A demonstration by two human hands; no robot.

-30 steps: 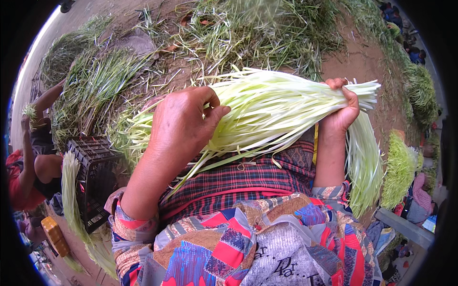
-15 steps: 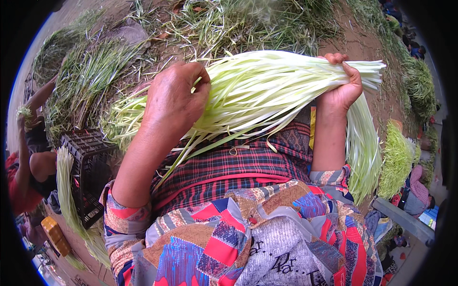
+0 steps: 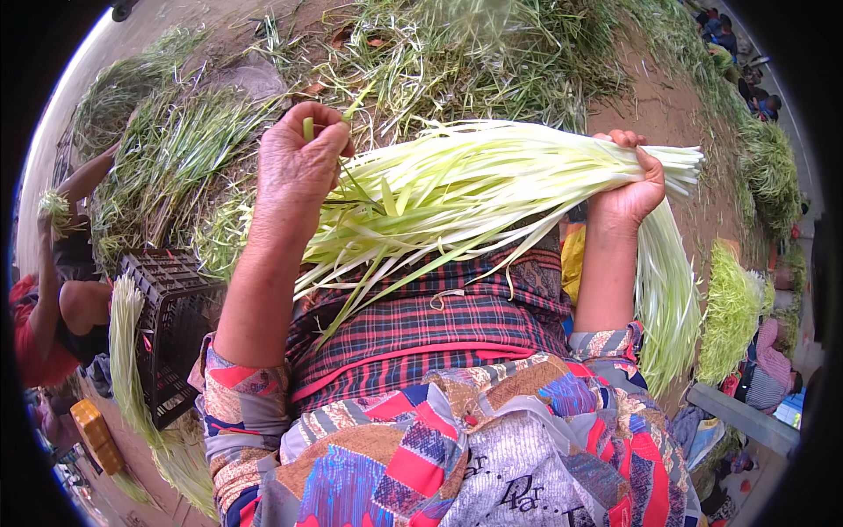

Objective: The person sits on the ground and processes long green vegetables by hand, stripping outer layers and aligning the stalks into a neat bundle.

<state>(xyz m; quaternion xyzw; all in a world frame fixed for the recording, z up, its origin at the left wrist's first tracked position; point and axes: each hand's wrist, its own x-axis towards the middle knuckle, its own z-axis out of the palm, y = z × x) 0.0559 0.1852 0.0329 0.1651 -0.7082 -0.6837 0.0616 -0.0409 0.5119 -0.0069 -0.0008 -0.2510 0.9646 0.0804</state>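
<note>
Bundle of pale green leaf stalks (image 3: 492, 189) lies L–R across your lap, long axis crosswise: your right hand (image 3: 628, 189) clenched round its butt end, your left hand (image 3: 299, 162) pinching one strand (image 3: 351, 180) at the loose tips.

A thick bundle of long pale stalks (image 3: 492, 189), creamy white shading to light green, lies nearly level across the middle of the frame. Its trimmed white ends bunch tightly at the right, while the leafy green ends fan loosely toward the lower left. One thin green strand (image 3: 309, 128) stands upright at upper left.
</note>
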